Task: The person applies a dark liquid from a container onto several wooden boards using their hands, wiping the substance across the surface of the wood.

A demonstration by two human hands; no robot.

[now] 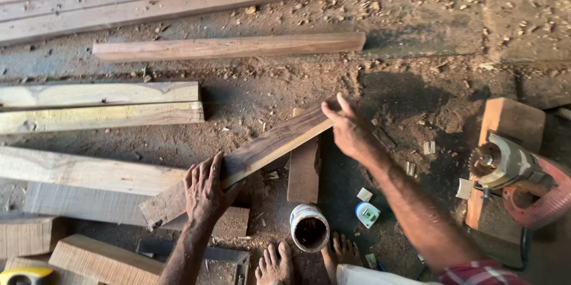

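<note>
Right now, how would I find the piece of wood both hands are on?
Start at the sawdust-covered floor and find the two bare feet at the bottom. Just above them, the left hand and right hand grip one dark brown slanted plank. Unlike the pale boards, it lies diagonally.

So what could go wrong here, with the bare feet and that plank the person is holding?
The dark plank lies tilted across a short wood block, held only by the left hand and right hand; it could slip or tip off. The bare feet lie just below it, so a dropped end might hit toes. The open container beside the feet could be knocked over, and the power tool lies close to the right arm.
</note>
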